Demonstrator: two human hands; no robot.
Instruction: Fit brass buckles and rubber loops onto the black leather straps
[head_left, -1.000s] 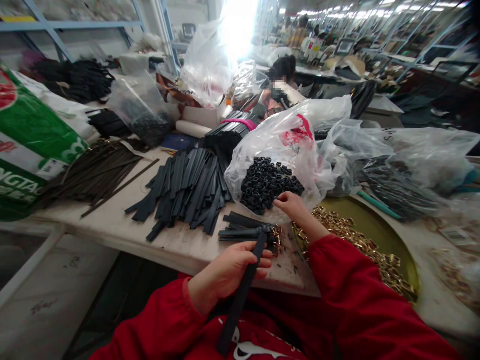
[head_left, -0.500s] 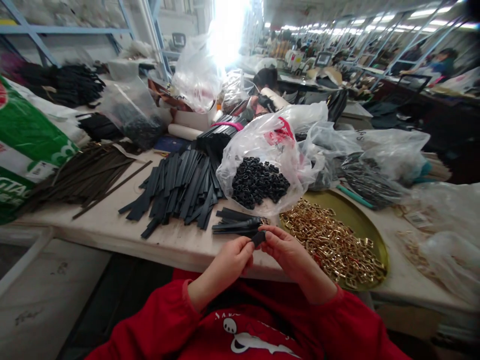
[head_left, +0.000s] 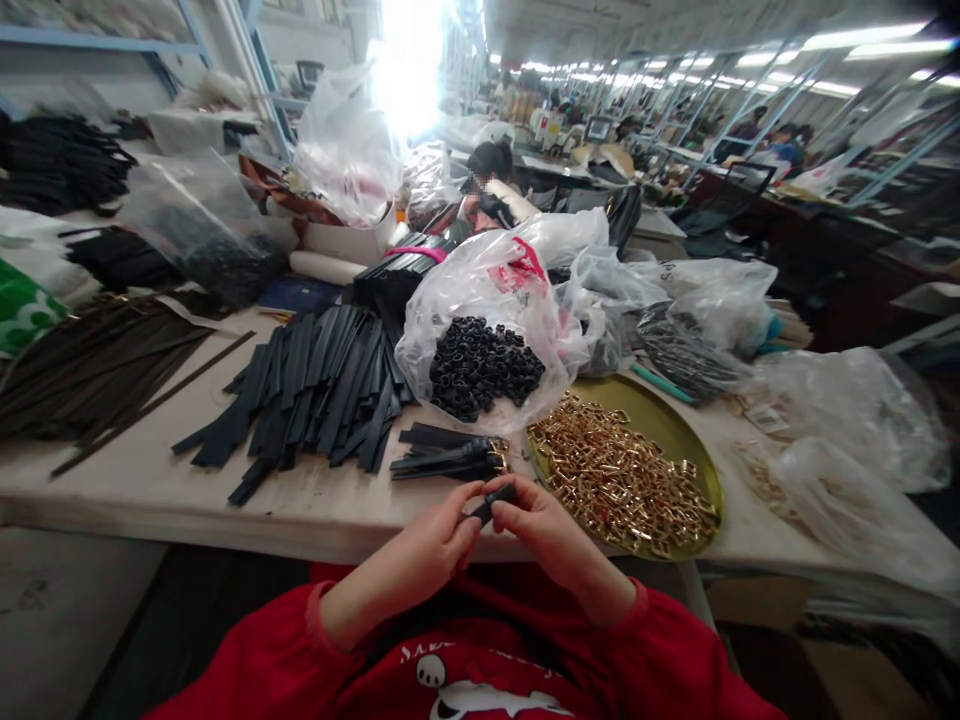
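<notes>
Both my hands meet at the table's front edge around a short black strap (head_left: 493, 502). My left hand (head_left: 439, 535) pinches its lower left end. The fingers of my right hand (head_left: 546, 525) are closed on the upper right end, hiding part of it. Just beyond lies a small stack of black straps (head_left: 439, 452) with gold buckles at their right ends. Loose gold buckles (head_left: 619, 475) are heaped on a round gold tray (head_left: 709, 465) to the right. Farther back, small black loops (head_left: 484, 365) fill an open clear plastic bag (head_left: 420, 335).
Left of the bag spreads a pile of black straps (head_left: 322, 390). Dark brown strips (head_left: 112, 365) lie at the far left. More plastic bags (head_left: 847, 400) rest on the right. A person (head_left: 491, 165) sits beyond the table (head_left: 300, 520).
The whole view has swung to the right. In my hands the black strap has turned to a different tilt, and my fingers have shifted along it.
</notes>
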